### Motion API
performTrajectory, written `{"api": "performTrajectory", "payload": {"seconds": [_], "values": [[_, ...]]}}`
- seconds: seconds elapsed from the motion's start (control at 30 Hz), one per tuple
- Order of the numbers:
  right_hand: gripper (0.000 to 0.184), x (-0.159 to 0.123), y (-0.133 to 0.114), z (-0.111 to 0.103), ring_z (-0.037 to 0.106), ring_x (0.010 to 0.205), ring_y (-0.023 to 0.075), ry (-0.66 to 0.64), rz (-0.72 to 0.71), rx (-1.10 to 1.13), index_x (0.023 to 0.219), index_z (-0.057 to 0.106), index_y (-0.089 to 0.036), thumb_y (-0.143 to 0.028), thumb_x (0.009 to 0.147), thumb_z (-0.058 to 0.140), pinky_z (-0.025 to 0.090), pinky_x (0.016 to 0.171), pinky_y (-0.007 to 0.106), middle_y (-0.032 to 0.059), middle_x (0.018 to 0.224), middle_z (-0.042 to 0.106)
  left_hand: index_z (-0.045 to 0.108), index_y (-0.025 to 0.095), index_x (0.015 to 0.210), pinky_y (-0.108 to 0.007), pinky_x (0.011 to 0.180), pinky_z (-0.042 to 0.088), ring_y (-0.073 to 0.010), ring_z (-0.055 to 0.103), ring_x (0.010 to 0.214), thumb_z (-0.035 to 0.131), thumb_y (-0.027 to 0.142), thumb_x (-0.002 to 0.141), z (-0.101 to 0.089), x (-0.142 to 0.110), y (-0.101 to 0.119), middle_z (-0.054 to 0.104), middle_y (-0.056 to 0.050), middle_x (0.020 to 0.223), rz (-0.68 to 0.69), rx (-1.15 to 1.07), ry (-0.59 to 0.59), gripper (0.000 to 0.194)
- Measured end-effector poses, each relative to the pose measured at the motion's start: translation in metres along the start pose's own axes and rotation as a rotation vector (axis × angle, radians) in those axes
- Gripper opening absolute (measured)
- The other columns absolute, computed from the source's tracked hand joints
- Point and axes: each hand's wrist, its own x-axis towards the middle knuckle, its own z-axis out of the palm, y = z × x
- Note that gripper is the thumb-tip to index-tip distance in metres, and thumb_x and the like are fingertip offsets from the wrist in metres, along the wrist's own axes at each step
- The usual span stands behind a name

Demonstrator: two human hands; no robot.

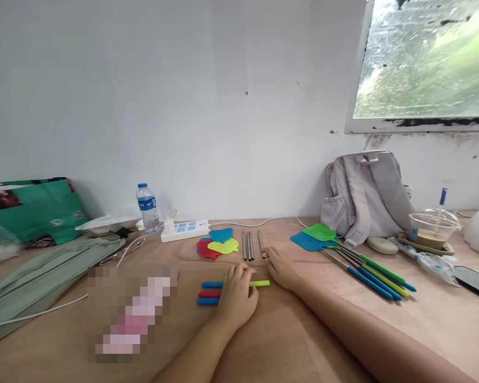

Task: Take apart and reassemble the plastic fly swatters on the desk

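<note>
My left hand lies over several coloured handle tubes: a yellow-green tube, a red tube and two blue tubes. Its fingers curl down on them. My right hand rests flat on the table, fingertips touching the rightmost of several grey metal rods. Loose swatter heads in blue, red and yellow lie just behind the tubes.
Assembled fly swatters lie at the right in front of a grey backpack. A power strip, water bottle, green bag, drink cup and phone line the table. A blurred patch sits at the left front.
</note>
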Motion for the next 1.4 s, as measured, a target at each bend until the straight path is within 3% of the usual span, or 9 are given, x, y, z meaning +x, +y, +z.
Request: {"api": "performTrajectory", "payload": {"seconds": [0.13,0.27,0.5,0.63,0.73,0.83,1.03,1.17,1.4], "values": [[0.014,0.023,0.006,0.006,0.049,0.085,0.0204,-0.057,0.103,0.036,0.089,0.051,-0.017,-0.017,0.078,0.041,0.035,0.076,0.032,0.0085,0.091,0.053,0.059,0.020,0.097,-0.039,0.088,0.030,-0.0240,0.042,0.097,0.044,0.013,0.071,-0.001,-0.004,0.003,0.053,-0.007,0.100,0.051,0.155,-0.077,0.031],[0.001,0.020,0.017,0.005,0.048,0.070,0.0174,-0.024,0.183,0.147,0.074,0.047,-0.018,-0.019,0.074,0.047,0.034,0.065,0.029,0.0045,0.074,0.053,0.062,0.021,0.089,-0.040,0.084,0.031,-0.0229,0.045,0.092,0.041,0.015,0.077,-0.003,-0.002,0.001,0.056,-0.007,0.093,0.038,0.199,-0.119,0.025],[0.008,0.013,0.036,0.001,0.042,0.047,0.0117,0.187,0.360,0.498,0.073,0.041,-0.021,-0.023,0.070,0.049,0.030,0.050,0.023,-0.0061,0.049,0.046,0.060,0.021,0.089,-0.041,0.084,0.030,-0.0207,0.047,0.088,0.040,0.015,0.080,-0.009,0.003,0.003,0.059,-0.005,0.090,0.077,0.102,-0.098,0.022],[0.022,0.012,0.036,-0.002,0.037,0.039,0.0101,0.383,0.476,0.724,0.073,0.037,-0.022,-0.043,0.078,0.036,0.029,0.041,0.024,-0.0034,0.052,0.050,0.055,0.019,0.095,-0.036,0.081,0.034,-0.0181,0.048,0.087,0.040,0.027,0.084,-0.013,0.000,0.009,0.057,-0.005,0.092,0.093,-0.277,-0.064,0.020],[0.029,-0.002,0.024,-0.010,0.037,0.041,0.0077,0.496,0.499,0.952,0.072,0.042,-0.020,-0.049,0.073,0.046,0.030,0.041,0.024,0.0020,0.067,0.058,0.048,0.017,0.098,-0.024,0.054,0.037,-0.0091,0.045,0.056,0.036,0.039,0.085,-0.009,-0.005,0.014,0.052,-0.001,0.075,-0.039,-0.757,-0.242,0.028],[0.026,-0.024,0.003,-0.019,0.037,0.044,0.0054,0.570,0.537,1.345,0.070,0.049,-0.019,-0.033,0.060,0.069,0.029,0.041,0.021,0.0013,0.072,0.060,0.042,0.017,0.094,-0.020,0.040,0.026,-0.0027,0.029,0.036,0.036,0.046,0.083,0.001,-0.009,0.017,0.041,0.007,0.060,-0.192,-1.108,-0.377,0.032],[0.020,-0.057,-0.034,-0.035,0.046,0.055,0.0064,0.410,0.523,1.683,0.061,0.050,-0.019,-0.014,0.060,0.069,0.039,0.055,0.019,0.0006,0.077,0.063,0.036,0.022,0.087,-0.017,0.034,0.022,-0.0003,0.019,0.031,0.046,0.048,0.077,0.006,-0.007,0.017,0.034,0.011,0.053,-0.439,-1.295,-0.479,0.030],[0.011,-0.054,-0.034,-0.037,0.053,0.065,0.0113,0.358,0.484,1.772,0.061,0.055,-0.018,-0.024,0.067,0.062,0.042,0.063,0.023,0.0010,0.074,0.061,0.037,0.022,0.086,-0.016,0.035,0.020,0.0002,0.018,0.032,0.049,0.044,0.076,0.003,-0.005,0.014,0.032,0.012,0.052,-0.497,-1.313,-0.523,0.026],[0.025,-0.049,-0.025,-0.032,0.049,0.053,0.0106,0.225,0.490,1.812,0.055,0.054,-0.016,-0.032,0.074,0.051,0.039,0.053,0.022,0.0018,0.059,0.055,0.040,0.021,0.082,-0.016,0.036,0.019,-0.0004,0.017,0.034,0.053,0.041,0.074,0.002,-0.006,0.015,0.026,0.012,0.049,-0.497,-1.295,-0.548,0.026]]}}
